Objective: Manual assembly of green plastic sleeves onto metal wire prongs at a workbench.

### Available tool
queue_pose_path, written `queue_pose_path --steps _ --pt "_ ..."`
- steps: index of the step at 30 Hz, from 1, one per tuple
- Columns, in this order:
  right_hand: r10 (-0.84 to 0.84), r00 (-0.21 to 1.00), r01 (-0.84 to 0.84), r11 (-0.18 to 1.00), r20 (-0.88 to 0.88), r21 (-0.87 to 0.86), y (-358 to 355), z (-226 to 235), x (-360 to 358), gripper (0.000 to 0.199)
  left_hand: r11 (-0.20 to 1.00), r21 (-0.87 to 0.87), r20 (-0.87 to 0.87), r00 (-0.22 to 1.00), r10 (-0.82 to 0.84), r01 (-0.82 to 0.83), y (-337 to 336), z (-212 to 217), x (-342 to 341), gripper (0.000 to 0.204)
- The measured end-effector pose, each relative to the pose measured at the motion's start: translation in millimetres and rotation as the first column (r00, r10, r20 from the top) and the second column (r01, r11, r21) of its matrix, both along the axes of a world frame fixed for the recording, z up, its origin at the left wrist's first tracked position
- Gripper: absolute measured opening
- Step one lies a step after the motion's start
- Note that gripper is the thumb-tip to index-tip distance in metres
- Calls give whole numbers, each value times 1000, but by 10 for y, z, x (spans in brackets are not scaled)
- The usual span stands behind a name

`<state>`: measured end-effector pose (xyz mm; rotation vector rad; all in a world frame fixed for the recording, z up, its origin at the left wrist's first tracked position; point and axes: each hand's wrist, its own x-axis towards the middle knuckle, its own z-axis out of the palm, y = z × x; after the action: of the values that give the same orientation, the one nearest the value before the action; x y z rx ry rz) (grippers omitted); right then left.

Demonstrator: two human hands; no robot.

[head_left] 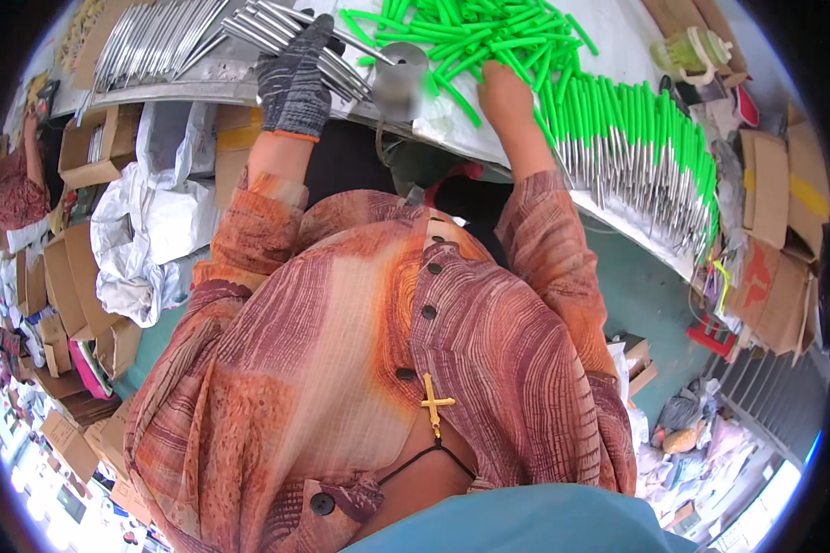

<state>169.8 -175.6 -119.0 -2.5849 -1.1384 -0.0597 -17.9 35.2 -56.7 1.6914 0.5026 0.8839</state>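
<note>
Clutching one rod bundle (264, 28) is the left hand (295, 88); what the right hand (508, 100) holds is unclear.

Upper garment: button-front shirt (341, 304) of textured cloth, patterned in rust, orange, cream and plum with fine wavy lines. Fasteners: round dark buttons (429, 312) along the front. Sleeves (563, 249): same patterned cloth, ending short of the wrists. Left hand (295, 85): mottled grey knit glove (293, 109) with a thin orange cuff edge (297, 136). Right hand (507, 97): bare. Neck: black cord (424, 452) carrying a gold-coloured cross pendant (435, 403). Lower edge: smooth pale blue item (526, 523), possibly a face mask; too cropped to confirm.
</note>
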Motion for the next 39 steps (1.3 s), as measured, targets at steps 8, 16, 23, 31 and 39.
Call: queue_pose_path --steps 8,16,23,31,39 --pt "-112 922 131 991 -372 27 -118 441 -98 47 988 -149 135 989 66 -46 -266 267 174 32" --pt "568 624 416 340 -537 843 225 1491 -549 63 892 -416 179 977 -112 178 -579 402 173 29" --pt "646 607 416 237 -462 878 432 1567 -621 68 834 -533 95 989 -112 145 -589 472 159 30" --pt "466 827 100 428 -314 898 513 1880 -901 43 801 -564 122 980 -159 201 -566 471 158 28" --pt "533 736 -114 704 -416 701 560 2077 -821 25 634 -712 237 953 -187 301 -473 354 175 25"
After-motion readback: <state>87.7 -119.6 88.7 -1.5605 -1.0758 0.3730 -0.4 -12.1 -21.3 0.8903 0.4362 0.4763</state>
